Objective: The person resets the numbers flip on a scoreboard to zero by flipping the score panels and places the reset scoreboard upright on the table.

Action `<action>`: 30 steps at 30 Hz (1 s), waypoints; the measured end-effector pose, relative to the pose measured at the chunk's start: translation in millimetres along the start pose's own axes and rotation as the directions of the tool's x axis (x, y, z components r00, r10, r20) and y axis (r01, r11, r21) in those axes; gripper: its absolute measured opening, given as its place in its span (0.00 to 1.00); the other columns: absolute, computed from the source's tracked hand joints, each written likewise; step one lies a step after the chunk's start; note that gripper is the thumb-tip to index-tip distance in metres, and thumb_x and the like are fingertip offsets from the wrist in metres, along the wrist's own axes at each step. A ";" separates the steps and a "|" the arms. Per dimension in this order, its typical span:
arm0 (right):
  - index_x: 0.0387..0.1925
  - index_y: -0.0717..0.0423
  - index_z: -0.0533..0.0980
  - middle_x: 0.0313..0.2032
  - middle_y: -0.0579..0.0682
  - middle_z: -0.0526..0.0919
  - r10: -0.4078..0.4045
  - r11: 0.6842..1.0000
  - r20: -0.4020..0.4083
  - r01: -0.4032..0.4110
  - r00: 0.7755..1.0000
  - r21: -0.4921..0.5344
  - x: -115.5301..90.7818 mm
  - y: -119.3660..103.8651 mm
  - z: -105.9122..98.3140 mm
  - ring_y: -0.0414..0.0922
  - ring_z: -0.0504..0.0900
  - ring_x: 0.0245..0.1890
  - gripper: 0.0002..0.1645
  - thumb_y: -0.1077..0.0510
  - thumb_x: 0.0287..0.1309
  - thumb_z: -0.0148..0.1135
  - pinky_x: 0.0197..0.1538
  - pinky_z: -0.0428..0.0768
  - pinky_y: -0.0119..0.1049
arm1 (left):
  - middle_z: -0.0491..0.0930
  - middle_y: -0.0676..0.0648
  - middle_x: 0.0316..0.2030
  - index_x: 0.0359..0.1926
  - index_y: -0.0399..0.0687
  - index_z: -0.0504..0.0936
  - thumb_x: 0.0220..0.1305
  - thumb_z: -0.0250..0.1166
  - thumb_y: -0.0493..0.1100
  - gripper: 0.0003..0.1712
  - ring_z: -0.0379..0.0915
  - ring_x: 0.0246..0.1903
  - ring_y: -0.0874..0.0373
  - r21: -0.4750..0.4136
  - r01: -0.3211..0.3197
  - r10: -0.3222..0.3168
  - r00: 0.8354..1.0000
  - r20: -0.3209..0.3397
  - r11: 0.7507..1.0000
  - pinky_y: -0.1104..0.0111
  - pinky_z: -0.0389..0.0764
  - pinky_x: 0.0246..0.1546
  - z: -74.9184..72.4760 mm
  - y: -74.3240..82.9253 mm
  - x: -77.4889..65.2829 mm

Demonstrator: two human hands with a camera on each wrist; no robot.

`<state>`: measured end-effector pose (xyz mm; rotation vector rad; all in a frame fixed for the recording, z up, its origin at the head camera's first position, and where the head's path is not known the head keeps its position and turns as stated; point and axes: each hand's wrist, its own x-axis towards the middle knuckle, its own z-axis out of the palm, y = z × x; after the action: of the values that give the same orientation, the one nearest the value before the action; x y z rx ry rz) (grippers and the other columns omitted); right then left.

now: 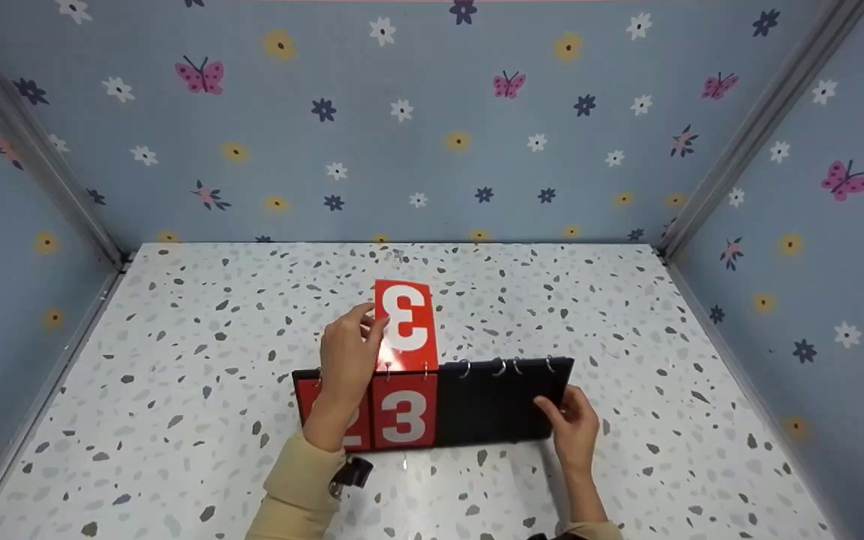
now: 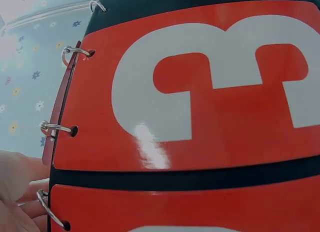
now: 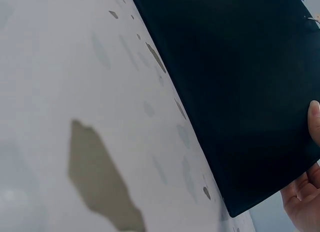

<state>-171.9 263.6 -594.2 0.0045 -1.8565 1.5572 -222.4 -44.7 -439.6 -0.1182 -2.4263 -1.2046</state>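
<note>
A black flip scoreboard (image 1: 488, 405) stands tilted on the table, with number cards hung from metal rings (image 1: 465, 367) along its top edge. My left hand (image 1: 347, 349) pinches the left edge of a red card (image 1: 406, 330) that is turned up over the rings, its white 3 upside down. Below it, another red card (image 1: 404, 412) with a 3 lies against the board. The leftmost red card (image 1: 355, 431) is partly covered by my left wrist. At the board's right end my right hand (image 1: 578, 427) grips the edge, thumb (image 3: 314, 119) on the front and fingers behind.
The table (image 1: 199, 360) has a white speckled top. Blue panels (image 1: 432, 127) with flowers and butterflies rise at the back and on both sides. Black straps, one of them a band (image 1: 353, 472), show at the beige sleeves (image 1: 301, 487).
</note>
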 end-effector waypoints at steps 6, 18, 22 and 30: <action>0.30 0.71 0.74 0.23 0.58 0.78 0.040 0.999 0.011 -0.040 0.999 -0.018 2.3 -50.6 6.2 0.40 0.76 0.22 0.12 0.73 0.39 0.66 0.27 0.73 0.26 | 0.79 0.41 0.33 0.42 0.35 0.79 0.53 0.65 0.38 0.15 0.74 0.31 0.51 0.019 -0.045 0.046 0.999 -0.016 0.999 0.62 0.75 0.33 -5.1 -1.2 -8.9; 0.29 0.71 0.74 0.22 0.58 0.77 0.034 0.999 0.012 -0.034 0.999 0.007 2.5 -50.1 7.0 0.39 0.75 0.22 0.12 0.74 0.38 0.66 0.27 0.72 0.25 | 0.73 0.42 0.43 0.46 0.36 0.73 0.50 0.66 0.33 0.20 0.70 0.39 0.51 -0.098 -0.231 0.203 0.950 -0.236 0.968 0.63 0.73 0.36 -15.0 1.6 -50.5; 0.31 0.65 0.76 0.24 0.53 0.79 0.012 1.000 0.014 -0.011 1.000 -0.007 1.6 -25.1 2.9 0.40 0.76 0.24 0.13 0.70 0.40 0.68 0.28 0.73 0.24 | 0.74 0.43 0.41 0.44 0.36 0.74 0.48 0.67 0.33 0.20 0.71 0.38 0.54 -0.096 -0.249 0.217 0.940 -0.262 0.964 0.65 0.73 0.38 -12.6 -5.8 -69.4; 0.35 0.61 0.76 0.28 0.53 0.80 -0.018 0.999 0.032 0.017 0.999 0.029 -0.1 0.9 -2.0 0.41 0.77 0.26 0.15 0.66 0.41 0.69 0.28 0.73 0.25 | 0.74 0.45 0.40 0.42 0.38 0.76 0.45 0.69 0.32 0.20 0.69 0.42 0.54 -0.076 -0.236 0.202 0.931 -0.304 0.969 0.75 0.67 0.46 -2.4 -22.0 -99.3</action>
<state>-171.2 265.5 -594.9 0.0590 -1.8541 1.5809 -137.5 -49.2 -495.3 -0.2207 -2.0295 -1.1641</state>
